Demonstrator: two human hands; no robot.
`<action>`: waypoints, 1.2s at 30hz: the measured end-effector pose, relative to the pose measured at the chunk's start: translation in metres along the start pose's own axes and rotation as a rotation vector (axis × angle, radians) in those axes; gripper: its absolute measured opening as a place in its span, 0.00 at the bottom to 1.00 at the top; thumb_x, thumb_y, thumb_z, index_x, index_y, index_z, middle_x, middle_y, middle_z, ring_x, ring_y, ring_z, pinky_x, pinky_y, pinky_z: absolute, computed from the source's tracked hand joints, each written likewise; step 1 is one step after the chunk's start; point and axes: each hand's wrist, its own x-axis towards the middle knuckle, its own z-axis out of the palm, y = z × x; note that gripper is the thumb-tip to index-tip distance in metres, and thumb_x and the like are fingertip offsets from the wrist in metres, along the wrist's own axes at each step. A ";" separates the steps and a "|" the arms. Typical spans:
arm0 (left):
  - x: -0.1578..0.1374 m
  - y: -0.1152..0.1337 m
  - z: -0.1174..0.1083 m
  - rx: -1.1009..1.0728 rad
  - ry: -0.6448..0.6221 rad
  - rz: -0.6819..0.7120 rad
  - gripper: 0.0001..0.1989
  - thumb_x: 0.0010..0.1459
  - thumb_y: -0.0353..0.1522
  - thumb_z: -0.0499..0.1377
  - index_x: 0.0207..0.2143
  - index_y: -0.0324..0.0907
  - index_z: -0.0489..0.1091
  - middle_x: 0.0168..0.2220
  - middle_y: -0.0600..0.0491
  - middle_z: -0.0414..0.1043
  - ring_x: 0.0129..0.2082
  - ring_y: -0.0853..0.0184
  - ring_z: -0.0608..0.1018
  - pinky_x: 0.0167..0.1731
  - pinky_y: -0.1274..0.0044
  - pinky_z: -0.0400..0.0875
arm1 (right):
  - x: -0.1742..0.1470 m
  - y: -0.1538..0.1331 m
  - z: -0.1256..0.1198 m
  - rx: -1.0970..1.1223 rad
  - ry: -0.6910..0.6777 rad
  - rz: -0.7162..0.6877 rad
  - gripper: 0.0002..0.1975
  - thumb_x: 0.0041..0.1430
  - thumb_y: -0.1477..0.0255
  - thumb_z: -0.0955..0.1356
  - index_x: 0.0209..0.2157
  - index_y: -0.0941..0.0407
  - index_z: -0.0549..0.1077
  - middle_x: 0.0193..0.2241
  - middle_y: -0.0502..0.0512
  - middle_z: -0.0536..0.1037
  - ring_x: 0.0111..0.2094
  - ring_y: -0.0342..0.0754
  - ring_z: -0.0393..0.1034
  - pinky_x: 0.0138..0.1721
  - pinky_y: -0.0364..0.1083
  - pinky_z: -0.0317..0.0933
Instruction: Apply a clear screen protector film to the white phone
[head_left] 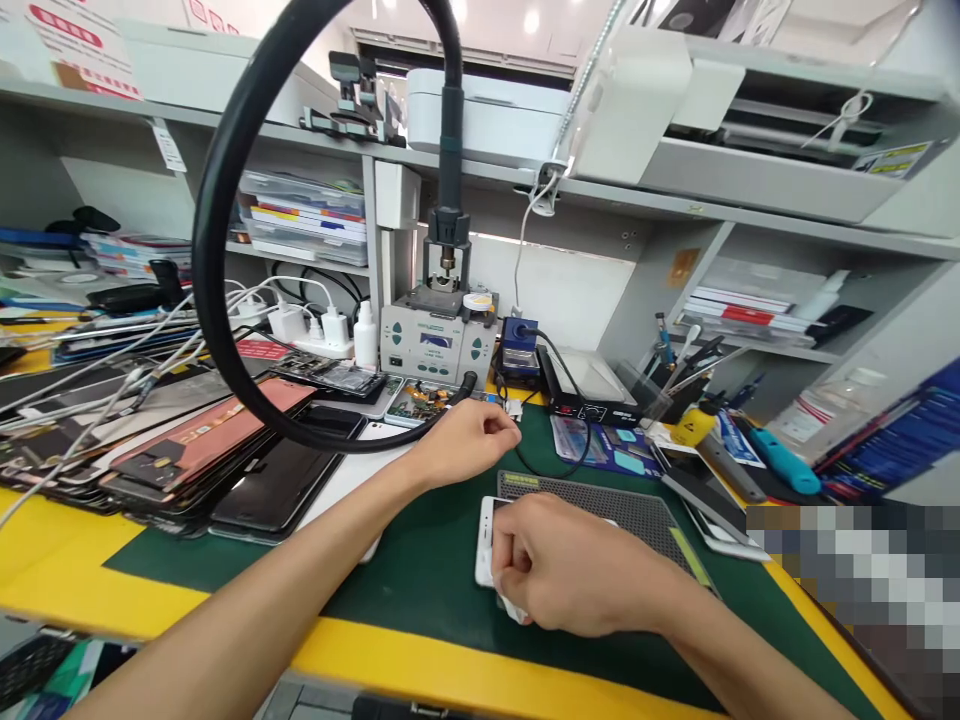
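Note:
A white phone [484,545] lies on the green mat [409,580], its left end showing. Over it, my right hand [562,560] is closed in a fist around a crumpled white wipe [514,610], which pokes out below the fingers and covers part of the phone. My left hand [472,440] hovers above the mat, left of and behind the phone. Its fingers are curled together, and whatever is between them, if anything, is hidden. A grey perforated pad [622,500] lies just behind and right of my right hand.
A thick black hose [217,250] loops over the left side. Stacked phone screens [217,430] and white cables crowd the left. A hot-air station [435,340] stands behind. Tools, a yellow bottle [694,425] and several phones sit at right. Shelves [660,200] hang above.

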 end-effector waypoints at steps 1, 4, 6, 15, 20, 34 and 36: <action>0.000 0.000 0.000 0.002 -0.004 -0.003 0.10 0.54 0.36 0.58 0.31 0.40 0.76 0.29 0.54 0.75 0.30 0.66 0.73 0.30 0.77 0.64 | -0.003 0.003 -0.003 -0.013 -0.004 0.005 0.08 0.43 0.81 0.66 0.25 0.55 0.71 0.18 0.46 0.76 0.19 0.42 0.65 0.18 0.41 0.46; 0.000 0.001 0.000 0.006 -0.007 -0.017 0.11 0.56 0.38 0.57 0.31 0.41 0.76 0.31 0.54 0.76 0.31 0.65 0.73 0.31 0.76 0.63 | -0.014 0.015 -0.013 -0.072 0.009 0.018 0.07 0.42 0.80 0.66 0.24 0.54 0.69 0.19 0.45 0.75 0.20 0.42 0.65 0.15 0.40 0.45; 0.000 0.001 0.000 0.008 -0.006 -0.034 0.12 0.56 0.39 0.57 0.32 0.41 0.76 0.30 0.54 0.76 0.31 0.65 0.73 0.30 0.76 0.63 | -0.023 0.023 -0.017 -0.103 0.040 0.053 0.06 0.43 0.80 0.65 0.24 0.54 0.68 0.19 0.45 0.75 0.20 0.42 0.64 0.15 0.39 0.45; -0.002 0.001 -0.001 -0.021 -0.020 -0.053 0.15 0.57 0.44 0.57 0.31 0.42 0.74 0.23 0.57 0.69 0.22 0.69 0.66 0.24 0.77 0.56 | -0.082 0.063 -0.004 -0.109 0.309 0.212 0.05 0.52 0.79 0.64 0.28 0.54 0.68 0.24 0.47 0.75 0.26 0.43 0.67 0.23 0.40 0.50; -0.001 0.001 -0.001 -0.035 -0.034 -0.053 0.17 0.57 0.46 0.57 0.31 0.42 0.73 0.16 0.60 0.60 0.16 0.71 0.59 0.20 0.77 0.52 | -0.121 0.099 -0.024 -0.007 0.455 0.333 0.04 0.58 0.74 0.65 0.29 0.54 0.69 0.25 0.48 0.75 0.27 0.46 0.68 0.26 0.41 0.55; -0.004 0.002 0.003 -0.012 -0.047 -0.032 0.17 0.57 0.46 0.54 0.30 0.41 0.70 0.21 0.59 0.61 0.17 0.72 0.58 0.20 0.77 0.50 | -0.121 0.149 -0.090 -0.116 0.901 0.528 0.12 0.66 0.72 0.61 0.36 0.59 0.75 0.26 0.56 0.81 0.25 0.48 0.73 0.30 0.45 0.59; -0.003 0.002 0.003 -0.010 -0.038 -0.030 0.17 0.57 0.46 0.54 0.30 0.41 0.70 0.22 0.59 0.63 0.17 0.72 0.59 0.21 0.77 0.51 | -0.120 0.140 -0.103 -0.178 0.972 0.521 0.11 0.67 0.71 0.62 0.38 0.59 0.75 0.27 0.55 0.79 0.29 0.49 0.73 0.34 0.47 0.61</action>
